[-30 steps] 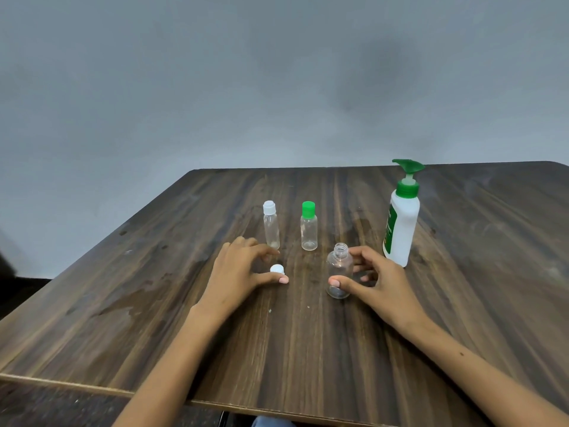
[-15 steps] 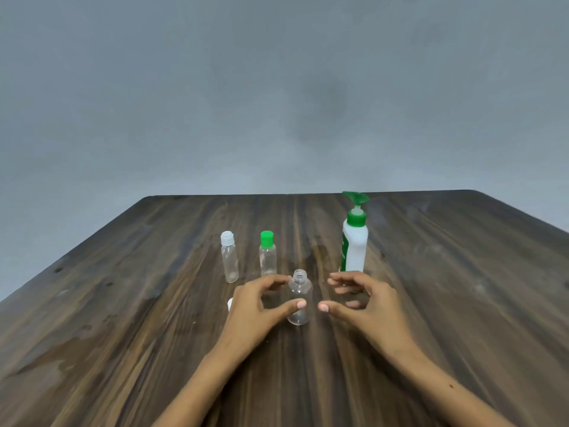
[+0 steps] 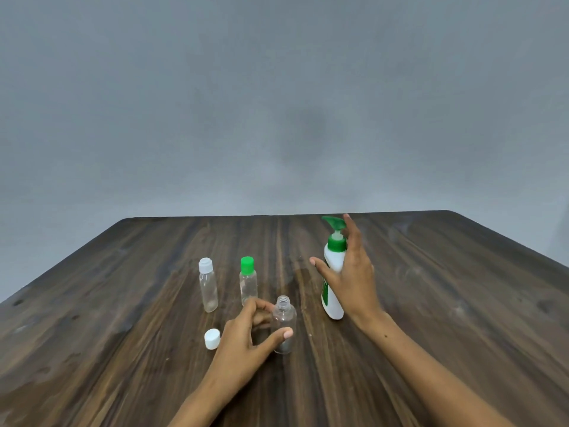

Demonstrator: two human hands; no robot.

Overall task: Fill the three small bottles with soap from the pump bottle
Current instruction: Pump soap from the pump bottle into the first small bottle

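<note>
While the left hand (image 3: 246, 340) curls thumb and fingers round the uncapped bottle (image 3: 284, 326) standing on the table (image 3: 446, 303), the right hand (image 3: 351, 272) spreads open against the pump bottle (image 3: 332, 282), just right of it.

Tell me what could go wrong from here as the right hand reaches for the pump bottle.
The pump bottle is tall and narrow; the right hand, open beside it, could knock it over. The uncapped bottle is light with a narrow neck, so soap may miss it, though the left hand steadies it. The loose white cap lies near the left hand and could be swept off.
</note>
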